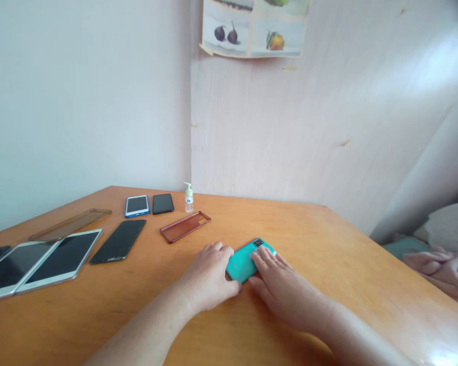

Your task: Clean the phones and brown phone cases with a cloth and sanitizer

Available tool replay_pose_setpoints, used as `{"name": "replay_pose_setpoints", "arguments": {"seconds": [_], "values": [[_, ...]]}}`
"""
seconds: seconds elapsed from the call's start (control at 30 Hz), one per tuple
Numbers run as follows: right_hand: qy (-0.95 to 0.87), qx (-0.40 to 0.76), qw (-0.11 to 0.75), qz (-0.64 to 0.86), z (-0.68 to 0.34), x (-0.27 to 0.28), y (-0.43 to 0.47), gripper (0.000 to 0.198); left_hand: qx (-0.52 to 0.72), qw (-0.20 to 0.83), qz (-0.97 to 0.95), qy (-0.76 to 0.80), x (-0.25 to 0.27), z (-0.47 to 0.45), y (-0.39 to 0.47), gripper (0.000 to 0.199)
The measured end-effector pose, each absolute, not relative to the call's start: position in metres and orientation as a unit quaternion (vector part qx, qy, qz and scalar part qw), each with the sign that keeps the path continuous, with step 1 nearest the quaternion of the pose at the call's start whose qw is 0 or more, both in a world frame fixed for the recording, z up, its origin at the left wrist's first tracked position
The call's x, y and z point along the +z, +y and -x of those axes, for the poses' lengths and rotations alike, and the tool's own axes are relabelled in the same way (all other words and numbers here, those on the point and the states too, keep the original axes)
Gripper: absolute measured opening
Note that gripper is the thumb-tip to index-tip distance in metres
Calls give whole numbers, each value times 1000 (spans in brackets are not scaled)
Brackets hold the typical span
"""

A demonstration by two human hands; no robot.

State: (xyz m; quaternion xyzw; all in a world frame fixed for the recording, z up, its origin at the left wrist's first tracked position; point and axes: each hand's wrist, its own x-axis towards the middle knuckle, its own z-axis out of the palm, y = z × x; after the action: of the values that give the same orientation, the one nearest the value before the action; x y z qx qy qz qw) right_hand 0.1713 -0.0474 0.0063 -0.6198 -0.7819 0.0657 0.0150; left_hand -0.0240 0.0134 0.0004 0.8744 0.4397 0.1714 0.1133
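A turquoise smartphone (242,262) lies back up on the wooden table, its dark camera block toward the far right corner. My left hand (209,277) is closed around the phone's left end, with the thumb on the near side and curled fingers on the far side. Across the right part of the phone, my right hand (280,282) rests with fingers laid out flat and the thumb by the near edge. Beyond my left hand lies a reddish-brown phone case (185,227).
Left of the case are a black phone (119,241), a blue-cased phone (137,205) and another dark phone (163,204). White tablets (61,259) overlap at far left, touching a clear brownish case (74,223). A pump bottle (189,198) stands near the back edge. Cloth (442,264) lies at right.
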Motion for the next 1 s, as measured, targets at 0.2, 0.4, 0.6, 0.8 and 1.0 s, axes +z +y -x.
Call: {"name": "replay_pose_setpoints", "arguments": {"seconds": [0.2, 0.4, 0.6, 0.8, 1.0], "values": [[-821, 91, 32, 563, -167, 12, -52, 58, 164, 118, -872, 445, 4, 24, 12, 21], [-737, 41, 20, 674, -189, -3, -29, 61, 147, 128, -867, 458, 7, 24, 12, 28], [-850, 107, 62, 511, -158, 9, -62, 60, 164, 128, -865, 457, 2, 25, 15, 23], [-785, 56, 60, 614, -188, -1, -29, 56, 163, 125, -876, 435, 0, 25, 13, 36], [-855, 53, 74, 511, -177, 13, -45, 42, 168, 132, -882, 420, -1, 23, 11, 22]]}}
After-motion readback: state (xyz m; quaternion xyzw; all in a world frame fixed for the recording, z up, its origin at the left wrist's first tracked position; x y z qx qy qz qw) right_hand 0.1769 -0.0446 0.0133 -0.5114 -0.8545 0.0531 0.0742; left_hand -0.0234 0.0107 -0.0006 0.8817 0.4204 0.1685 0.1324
